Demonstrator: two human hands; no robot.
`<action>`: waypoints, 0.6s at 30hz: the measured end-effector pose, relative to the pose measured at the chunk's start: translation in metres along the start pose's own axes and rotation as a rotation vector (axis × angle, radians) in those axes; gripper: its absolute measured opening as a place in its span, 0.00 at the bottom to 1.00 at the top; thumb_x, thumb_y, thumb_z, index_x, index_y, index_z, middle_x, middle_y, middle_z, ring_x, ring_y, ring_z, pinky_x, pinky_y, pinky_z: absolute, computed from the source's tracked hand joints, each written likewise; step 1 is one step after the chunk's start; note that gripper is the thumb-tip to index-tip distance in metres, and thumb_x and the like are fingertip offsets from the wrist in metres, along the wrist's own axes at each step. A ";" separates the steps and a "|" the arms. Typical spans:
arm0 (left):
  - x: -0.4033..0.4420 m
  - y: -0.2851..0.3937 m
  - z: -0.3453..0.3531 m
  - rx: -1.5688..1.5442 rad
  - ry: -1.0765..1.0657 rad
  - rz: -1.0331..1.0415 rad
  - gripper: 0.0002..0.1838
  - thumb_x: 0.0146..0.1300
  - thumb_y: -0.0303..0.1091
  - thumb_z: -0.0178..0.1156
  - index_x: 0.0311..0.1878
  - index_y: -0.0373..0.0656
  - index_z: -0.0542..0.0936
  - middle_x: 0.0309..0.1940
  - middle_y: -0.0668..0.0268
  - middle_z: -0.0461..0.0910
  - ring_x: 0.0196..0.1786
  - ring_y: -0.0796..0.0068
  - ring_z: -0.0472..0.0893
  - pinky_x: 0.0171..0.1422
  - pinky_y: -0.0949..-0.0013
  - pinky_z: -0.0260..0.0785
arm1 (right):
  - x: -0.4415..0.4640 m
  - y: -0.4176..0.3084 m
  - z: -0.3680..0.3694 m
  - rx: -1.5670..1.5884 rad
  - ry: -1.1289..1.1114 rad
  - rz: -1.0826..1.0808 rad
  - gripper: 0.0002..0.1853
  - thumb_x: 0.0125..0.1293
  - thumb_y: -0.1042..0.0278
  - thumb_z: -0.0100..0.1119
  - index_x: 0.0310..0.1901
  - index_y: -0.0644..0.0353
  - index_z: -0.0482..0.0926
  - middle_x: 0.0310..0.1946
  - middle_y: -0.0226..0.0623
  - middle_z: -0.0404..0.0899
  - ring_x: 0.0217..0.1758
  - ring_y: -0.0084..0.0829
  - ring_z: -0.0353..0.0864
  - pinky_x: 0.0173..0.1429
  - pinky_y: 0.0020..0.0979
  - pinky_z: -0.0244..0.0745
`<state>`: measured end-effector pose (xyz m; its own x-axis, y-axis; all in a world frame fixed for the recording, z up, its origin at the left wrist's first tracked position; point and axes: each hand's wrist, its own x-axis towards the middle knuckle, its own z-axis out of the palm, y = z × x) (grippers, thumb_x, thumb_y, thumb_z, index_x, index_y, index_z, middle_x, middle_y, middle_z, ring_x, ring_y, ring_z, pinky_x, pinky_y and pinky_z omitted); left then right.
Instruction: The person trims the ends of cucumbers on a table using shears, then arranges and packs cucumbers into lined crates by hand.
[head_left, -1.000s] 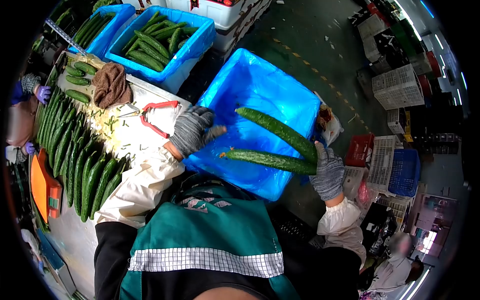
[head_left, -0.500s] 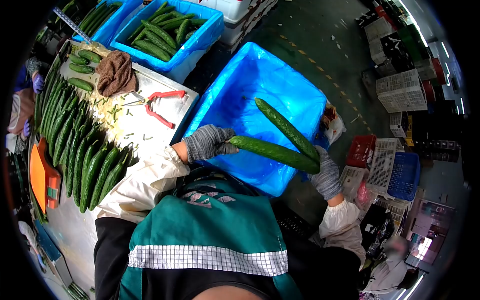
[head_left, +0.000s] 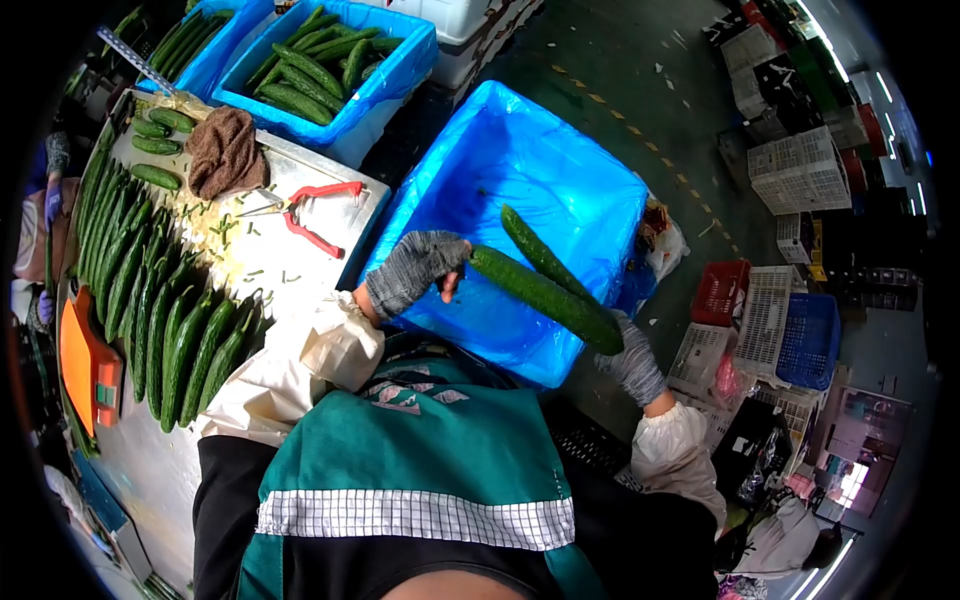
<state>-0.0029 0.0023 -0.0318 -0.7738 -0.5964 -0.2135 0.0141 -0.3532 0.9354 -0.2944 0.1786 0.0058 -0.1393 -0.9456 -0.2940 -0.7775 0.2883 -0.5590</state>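
While two cucumbers [head_left: 545, 297] slant over the blue-lined bin [head_left: 590, 165], my right grip [head_left: 622, 352] pinches their ends together, probably leaving the tips free. My left grip [head_left: 415, 272] curls at one tip; whether it pinches, I cannot tell. Beyond it on the bench [head_left: 330, 172]: one red-handled snips [head_left: 317, 238], one brown cloth [head_left: 226, 155], four loose cucumbers [head_left: 155, 177].

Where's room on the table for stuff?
It's bare between the cucumber row and the black sleeve, and a little between the red-handled cutters and the table edge. It's crowded around the brown cloth, with small cucumbers and scraps.
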 end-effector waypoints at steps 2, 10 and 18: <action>0.004 -0.001 0.005 -0.101 0.079 -0.020 0.21 0.66 0.44 0.48 0.22 0.40 0.72 0.17 0.64 0.74 0.22 0.73 0.76 0.30 0.73 0.66 | -0.003 -0.002 0.006 0.197 -0.116 0.169 0.29 0.45 0.73 0.62 0.53 0.63 0.67 0.43 0.48 0.75 0.47 0.40 0.76 0.49 0.34 0.71; 0.035 -0.056 -0.021 0.016 0.202 0.033 0.16 0.58 0.27 0.55 0.50 0.36 0.74 0.43 0.51 0.77 0.45 0.62 0.79 0.55 0.67 0.68 | -0.015 0.003 0.018 0.485 -0.330 0.369 0.13 0.51 0.67 0.62 0.36 0.64 0.73 0.18 0.31 0.71 0.19 0.22 0.68 0.25 0.27 0.65; 0.029 -0.027 -0.006 1.409 0.508 0.219 0.11 0.51 0.43 0.60 0.30 0.46 0.83 0.47 0.57 0.76 0.62 0.53 0.65 0.68 0.56 0.49 | -0.013 -0.011 0.009 0.656 -0.321 0.428 0.12 0.51 0.71 0.62 0.36 0.63 0.73 0.17 0.26 0.68 0.17 0.17 0.64 0.21 0.24 0.60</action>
<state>-0.0224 -0.0098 -0.0653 -0.5381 -0.8265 0.1656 -0.7316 0.5555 0.3953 -0.2783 0.1888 0.0082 -0.0827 -0.6748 -0.7334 -0.1700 0.7346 -0.6568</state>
